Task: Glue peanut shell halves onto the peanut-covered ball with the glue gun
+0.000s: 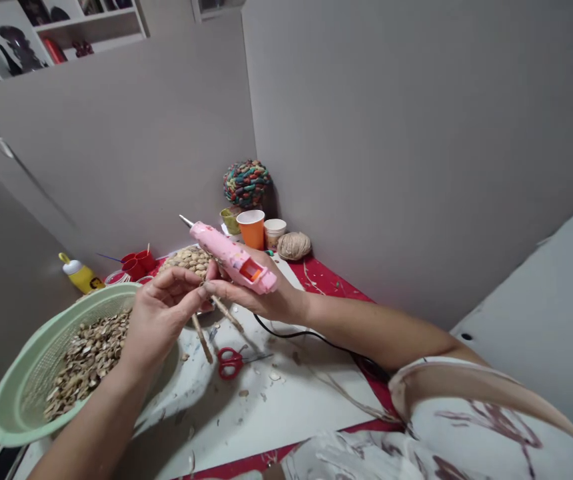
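My right hand (261,300) is wrapped round a pink hot glue gun (226,255), its metal nozzle tilted up to the left. The tips of its thumb and finger meet those of my left hand (159,310) over the table. Between them, my left hand pinches the top of a piece of brown twine-wrapped cord (226,313), whose two stiff ends hang down apart. Just below those ends lie red-handled scissors (230,363). Behind the hands sits a rounded form covered in shells (189,260), partly hidden by them.
A green basket (11,407) of pistachio-like shells (89,357) stands at the left. Toward the wall are an orange cup (252,230), paper cups (274,232), a twine ball (294,246), a multicoloured ball (246,183), red cups (134,267) and a yellow bottle (83,275). Shell scraps litter the white board (286,413).
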